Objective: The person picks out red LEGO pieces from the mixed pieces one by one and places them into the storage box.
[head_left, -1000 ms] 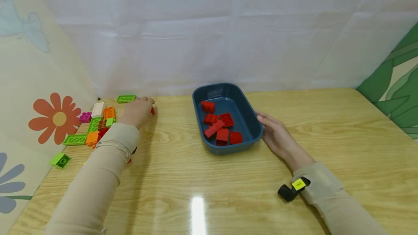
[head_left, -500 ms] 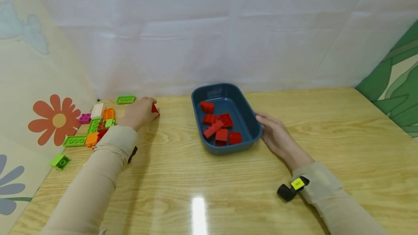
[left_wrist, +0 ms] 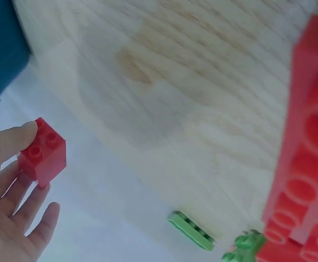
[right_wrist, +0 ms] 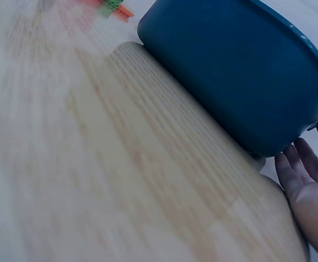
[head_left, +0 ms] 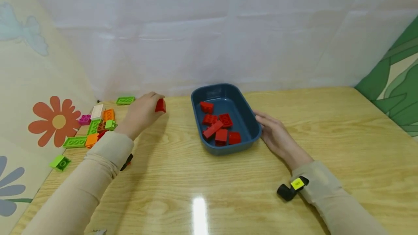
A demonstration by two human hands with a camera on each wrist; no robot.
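A red toy brick [head_left: 160, 105] is pinched between the thumb and fingers of my left hand [head_left: 143, 113], raised over the back left of the table. The left wrist view shows studs on the same red brick [left_wrist: 44, 150], with the thumb tip on its studded face. A dark blue plastic bin [head_left: 225, 150] stands at the middle of the table with several red bricks [head_left: 213, 129] in it. My right hand [head_left: 277, 137] rests against the bin's right side. In the right wrist view its fingertips [right_wrist: 300, 146] touch the outer wall, with nothing curled over the rim.
At the left wall lies a loose pile of green, orange, white, magenta and red bricks [head_left: 94, 126]. A flat green brick [head_left: 125, 100] is near the back edge. A lime green brick [head_left: 60, 163] lies nearer me. White cloth [head_left: 183, 46] hangs behind the table.
My left hand has lifted the red brick and moved right, away from the pile. The right hand and the bin have stayed in place.
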